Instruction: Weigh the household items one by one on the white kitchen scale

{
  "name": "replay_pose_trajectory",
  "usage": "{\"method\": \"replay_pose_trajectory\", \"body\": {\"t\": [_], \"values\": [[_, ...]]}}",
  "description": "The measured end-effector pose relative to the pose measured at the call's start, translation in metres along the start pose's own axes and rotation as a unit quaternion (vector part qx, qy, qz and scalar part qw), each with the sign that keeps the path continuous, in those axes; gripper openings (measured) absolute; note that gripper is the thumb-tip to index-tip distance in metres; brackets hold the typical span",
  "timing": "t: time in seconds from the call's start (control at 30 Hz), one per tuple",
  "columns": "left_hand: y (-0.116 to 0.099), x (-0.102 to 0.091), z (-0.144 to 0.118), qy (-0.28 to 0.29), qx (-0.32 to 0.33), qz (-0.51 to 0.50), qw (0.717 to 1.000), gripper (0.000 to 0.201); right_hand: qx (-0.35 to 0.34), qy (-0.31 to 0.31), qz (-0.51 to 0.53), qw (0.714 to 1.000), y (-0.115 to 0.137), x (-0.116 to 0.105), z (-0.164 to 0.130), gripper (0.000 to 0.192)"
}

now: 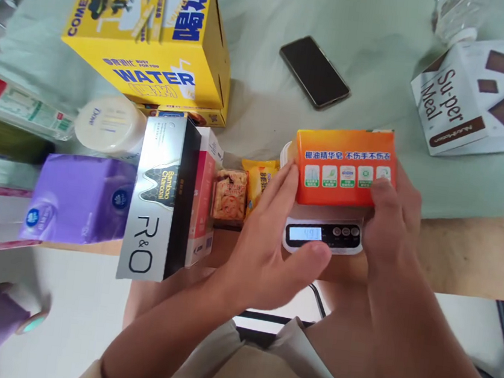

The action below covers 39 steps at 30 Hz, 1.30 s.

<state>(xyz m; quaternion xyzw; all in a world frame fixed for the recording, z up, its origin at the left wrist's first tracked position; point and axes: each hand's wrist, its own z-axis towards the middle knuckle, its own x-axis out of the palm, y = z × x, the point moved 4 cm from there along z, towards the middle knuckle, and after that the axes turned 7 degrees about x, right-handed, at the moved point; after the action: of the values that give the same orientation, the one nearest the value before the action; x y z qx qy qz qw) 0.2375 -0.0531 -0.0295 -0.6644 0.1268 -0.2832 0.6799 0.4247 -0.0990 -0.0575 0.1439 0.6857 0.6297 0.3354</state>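
An orange soap pack with Chinese print is on or just over a white kitchen scale; its underside contact is hidden. The scale's display is lit, its digits blurred. My right hand grips the pack's right end, thumb on the printed front and fingers round the side. With fingers stretched out, my left hand lies against the pack's left edge, its thumb spread in front of the scale. Left of that hand are a yellow snack packet and a clear-wrapped snack block.
Behind the scale lies a black phone. A yellow water carton, silver-black box, pink-white box, purple tissue pack and white-lidded jar crowd the left. A white Su-per Meal box stands at right.
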Motion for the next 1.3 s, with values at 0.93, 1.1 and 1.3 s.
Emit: {"method": "replay_pose_trajectory", "body": {"t": [0.93,1.1,1.3], "values": [[-0.006,-0.035,-0.007,-0.126,-0.103,-0.134,0.977,0.077,0.150,0.350,0.001,0.925,0.055,0.150,0.154,0.035],[-0.003,-0.024,-0.003,-0.136,-0.135,-0.225,0.955,0.080,0.173,0.371,-0.031,0.912,0.053,0.164,0.156,0.027],[0.004,-0.027,0.004,-0.170,-0.176,-0.258,0.935,0.097,0.120,0.341,-0.091,0.928,0.051,0.172,0.150,0.029]]}}
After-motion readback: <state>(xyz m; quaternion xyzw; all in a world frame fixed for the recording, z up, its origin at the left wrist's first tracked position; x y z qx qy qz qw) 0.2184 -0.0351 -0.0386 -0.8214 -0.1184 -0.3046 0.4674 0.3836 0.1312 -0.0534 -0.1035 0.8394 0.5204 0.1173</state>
